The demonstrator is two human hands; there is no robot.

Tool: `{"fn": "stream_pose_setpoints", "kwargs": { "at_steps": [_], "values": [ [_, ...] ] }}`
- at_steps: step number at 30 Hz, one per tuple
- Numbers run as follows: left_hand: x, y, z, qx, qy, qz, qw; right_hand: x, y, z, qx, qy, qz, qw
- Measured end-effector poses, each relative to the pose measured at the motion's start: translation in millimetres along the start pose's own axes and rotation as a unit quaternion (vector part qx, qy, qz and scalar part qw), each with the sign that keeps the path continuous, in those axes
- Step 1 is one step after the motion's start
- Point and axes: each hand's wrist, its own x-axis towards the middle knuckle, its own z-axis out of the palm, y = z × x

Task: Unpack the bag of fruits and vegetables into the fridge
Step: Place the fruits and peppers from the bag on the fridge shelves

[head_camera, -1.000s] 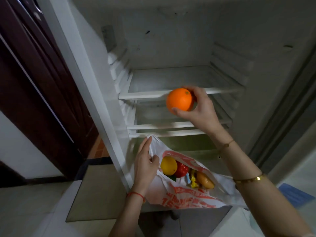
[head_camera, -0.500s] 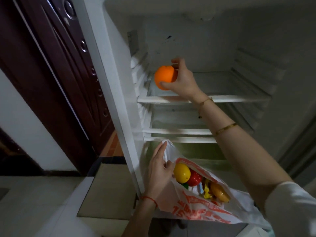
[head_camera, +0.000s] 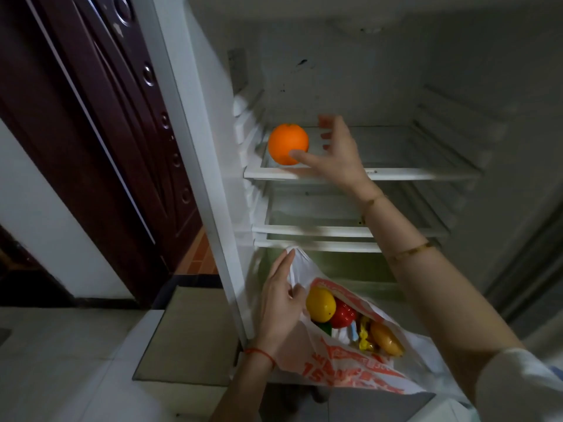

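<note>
An orange point(head_camera: 288, 143) rests at the front left corner of the fridge's top shelf point(head_camera: 426, 173). My right hand point(head_camera: 336, 153) is just right of it, fingers spread apart, the thumb tip still touching the orange's lower side. My left hand point(head_camera: 281, 303) grips the left edge of a white and red plastic bag point(head_camera: 350, 365) held below the shelves. Inside the bag I see a yellow lemon point(head_camera: 320, 303), a red pepper-like fruit point(head_camera: 343, 313), something green, and a brownish-orange piece point(head_camera: 385, 338).
The fridge interior is white, with two lower shelves point(head_camera: 304, 229) under the top one and a drawer space behind the bag. A dark wooden door point(head_camera: 100, 132) stands to the left. A grey mat point(head_camera: 190, 333) lies on the tiled floor.
My right hand carried the orange up and left onto the top shelf, set it down and opened its fingers. The left hand kept hold of the bag.
</note>
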Motion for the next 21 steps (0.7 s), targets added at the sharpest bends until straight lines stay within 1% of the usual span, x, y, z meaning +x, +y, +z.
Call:
{"fn": "stream_pose_setpoints", "kwargs": {
  "at_steps": [2,3,4,6,9,12,14,17,19,21],
  "values": [
    [-1,-1,1,-0.001,0.005,-0.004,1.000,-28,6,-16,0.009,0.039,-0.023,0.999],
    [-2,-2,1,-0.007,0.006,-0.005,1.000,-46,10,-24,0.023,0.033,-0.029,0.999],
    [-3,-1,0,-0.014,0.005,-0.007,1.000,-64,16,-32,0.038,0.010,-0.022,0.999],
    [-5,0,0,-0.022,0.005,-0.005,1.000,-103,30,-45,0.052,-0.082,0.019,0.995],
    [-8,2,0,-0.007,0.008,0.002,1.000,-156,57,-55,0.049,-0.212,0.088,0.972],
    [-12,4,0,0.007,0.010,0.007,1.000,-195,89,-57,0.030,-0.310,0.168,0.935],
    [-13,6,0,0.016,0.013,0.002,1.000,-214,114,-51,-0.020,-0.349,0.205,0.914],
    [-18,7,-1,0.037,0.015,0.005,0.999,-236,152,-33,-0.155,-0.364,0.205,0.895],
    [-21,8,-2,0.045,0.016,0.009,0.999,-246,177,-20,-0.221,-0.337,0.202,0.893],
    [-23,9,-3,0.038,0.017,0.004,0.999,-254,190,-11,-0.242,-0.299,0.195,0.902]
  ]
}}
